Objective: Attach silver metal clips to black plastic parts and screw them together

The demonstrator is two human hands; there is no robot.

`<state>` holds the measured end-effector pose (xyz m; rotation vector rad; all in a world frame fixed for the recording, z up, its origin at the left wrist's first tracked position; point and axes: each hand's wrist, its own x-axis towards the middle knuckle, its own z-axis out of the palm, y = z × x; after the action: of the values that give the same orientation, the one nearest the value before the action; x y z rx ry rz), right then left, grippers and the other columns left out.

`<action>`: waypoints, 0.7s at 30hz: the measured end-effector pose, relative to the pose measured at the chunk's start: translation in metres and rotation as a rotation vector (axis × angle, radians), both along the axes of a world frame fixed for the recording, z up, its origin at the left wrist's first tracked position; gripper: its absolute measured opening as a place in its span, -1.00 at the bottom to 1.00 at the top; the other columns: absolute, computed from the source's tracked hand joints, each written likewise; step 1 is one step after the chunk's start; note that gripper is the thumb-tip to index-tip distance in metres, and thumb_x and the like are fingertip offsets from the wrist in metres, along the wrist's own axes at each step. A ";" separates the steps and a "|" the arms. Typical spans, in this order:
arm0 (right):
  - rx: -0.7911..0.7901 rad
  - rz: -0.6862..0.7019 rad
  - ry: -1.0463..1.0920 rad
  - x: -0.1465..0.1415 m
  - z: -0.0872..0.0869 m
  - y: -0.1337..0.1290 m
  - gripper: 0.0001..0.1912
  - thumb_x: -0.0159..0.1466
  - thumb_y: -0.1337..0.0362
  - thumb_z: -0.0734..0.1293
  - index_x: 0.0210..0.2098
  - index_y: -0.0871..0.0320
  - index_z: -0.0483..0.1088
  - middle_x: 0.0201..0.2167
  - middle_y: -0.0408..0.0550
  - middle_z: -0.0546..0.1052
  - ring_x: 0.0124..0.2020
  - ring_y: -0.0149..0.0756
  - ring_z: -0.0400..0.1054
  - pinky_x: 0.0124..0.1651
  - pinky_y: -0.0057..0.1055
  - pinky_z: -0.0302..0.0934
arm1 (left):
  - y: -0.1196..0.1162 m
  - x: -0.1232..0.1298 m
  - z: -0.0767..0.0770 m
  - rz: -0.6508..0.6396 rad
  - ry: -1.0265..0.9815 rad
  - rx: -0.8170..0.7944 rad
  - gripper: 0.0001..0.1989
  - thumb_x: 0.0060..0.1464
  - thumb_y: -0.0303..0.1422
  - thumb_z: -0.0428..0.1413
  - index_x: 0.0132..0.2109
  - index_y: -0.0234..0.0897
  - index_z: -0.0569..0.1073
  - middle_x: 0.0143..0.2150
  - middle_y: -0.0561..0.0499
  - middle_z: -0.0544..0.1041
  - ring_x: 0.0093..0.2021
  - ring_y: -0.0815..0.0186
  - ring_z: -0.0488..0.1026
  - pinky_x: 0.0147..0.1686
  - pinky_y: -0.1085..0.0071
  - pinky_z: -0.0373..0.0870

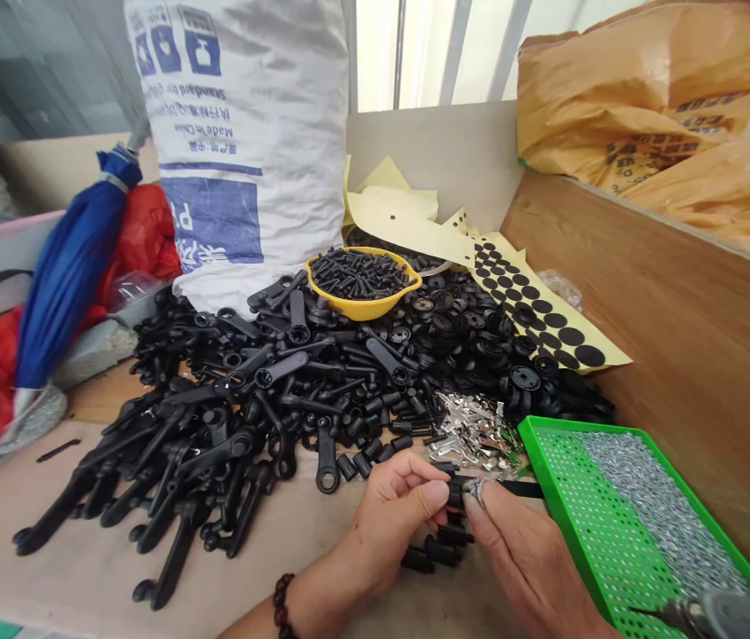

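Note:
My left hand (396, 508) pinches a short black plastic sleeve (455, 494) between thumb and fingers. At the sleeve's other end, my right hand (526, 539) is closed, with a greyish wrap on one fingertip; what it grips is hidden. Several similar black sleeves (442, 550) lie on the table just under both hands. Beyond the fingers is a heap of small shiny metal clips (477, 430). More black sleeves (362, 463) lie loose to the left of the clips.
Black plastic handles (175, 461) are piled on the left. A yellow bowl (365, 307) holds ribbed black pieces, before a white sack (255, 133). Black discs (525, 377) lie near a dotted sticker sheet (580, 333). A green tray (551, 497) of small metal pieces and a wooden side board (654, 293) flank the right.

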<state>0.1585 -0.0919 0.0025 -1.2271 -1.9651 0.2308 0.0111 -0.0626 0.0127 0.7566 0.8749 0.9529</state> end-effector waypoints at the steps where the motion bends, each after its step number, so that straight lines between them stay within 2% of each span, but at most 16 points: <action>1: -0.004 -0.001 0.015 0.000 0.001 0.000 -0.73 0.38 0.36 0.05 -0.45 0.07 0.15 -0.59 -0.20 0.32 -0.60 -0.42 0.25 -0.57 -0.50 0.13 | 0.000 0.000 0.001 -0.003 0.009 0.014 -0.68 -0.24 -0.18 0.33 -0.44 -0.32 0.46 -0.60 0.10 0.39 -0.58 0.45 0.27 -0.52 0.53 0.17; 5: 0.026 0.011 -0.017 0.001 0.002 -0.001 -0.75 0.35 0.39 0.06 -0.45 0.07 0.15 -0.58 -0.19 0.35 -0.57 -0.39 0.30 -0.52 -0.49 0.17 | 0.002 -0.005 0.002 -0.088 0.103 0.146 -0.77 -0.17 -0.23 0.29 -0.41 -0.32 0.51 -0.57 0.09 0.38 -0.56 0.44 0.24 -0.52 0.52 0.14; 8: 0.045 0.030 -0.066 0.005 -0.002 -0.001 -0.78 0.33 0.41 0.06 -0.42 0.09 0.17 -0.55 -0.17 0.36 -0.55 -0.38 0.32 -0.48 -0.47 0.20 | 0.004 -0.010 0.004 -0.205 0.316 0.308 -0.85 -0.08 -0.37 0.22 -0.30 -0.29 0.58 -0.54 0.06 0.44 -0.54 0.40 0.25 -0.50 0.50 0.15; 10: 0.060 0.037 -0.093 0.007 -0.006 -0.001 -0.79 0.32 0.42 0.07 -0.42 0.09 0.17 -0.55 -0.16 0.36 -0.54 -0.37 0.32 -0.48 -0.47 0.19 | 0.003 -0.013 0.006 -0.244 0.472 0.426 -0.81 -0.05 -0.45 0.19 -0.22 -0.24 0.60 -0.47 0.03 0.52 -0.49 0.34 0.33 -0.44 0.47 0.21; 14: 0.108 0.022 -0.130 0.009 -0.008 0.000 -0.79 0.32 0.44 0.07 -0.41 0.09 0.18 -0.55 -0.14 0.35 -0.53 -0.35 0.32 -0.47 -0.46 0.19 | 0.000 -0.015 0.008 -0.262 0.609 0.615 -0.79 0.06 -0.46 0.14 -0.16 -0.22 0.60 -0.27 -0.07 0.61 -0.26 0.20 0.47 -0.21 0.42 0.29; 17: 0.127 0.018 -0.096 0.005 -0.008 -0.001 -0.78 0.31 0.44 0.07 -0.43 0.09 0.18 -0.61 -0.18 0.34 -0.61 -0.40 0.29 -0.54 -0.49 0.17 | -0.002 -0.014 0.005 -0.238 0.638 0.664 -0.82 0.10 -0.43 0.12 -0.16 -0.27 0.59 -0.28 -0.11 0.60 -0.25 0.18 0.48 -0.21 0.40 0.31; 21: -0.059 0.067 -0.038 -0.013 -0.018 -0.011 -0.71 0.31 0.44 0.01 -0.47 0.08 0.20 -0.63 -0.16 0.40 -0.63 -0.40 0.33 -0.59 -0.52 0.22 | -0.005 -0.010 0.005 -0.217 0.613 0.761 -0.78 0.19 -0.43 0.02 -0.25 -0.31 0.58 -0.34 -0.13 0.57 -0.30 0.20 0.45 -0.24 0.37 0.31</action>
<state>0.1456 -0.1029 -0.0157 -1.2118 -2.0474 0.3029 0.0010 -0.0677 0.0179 1.8278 0.9177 0.8622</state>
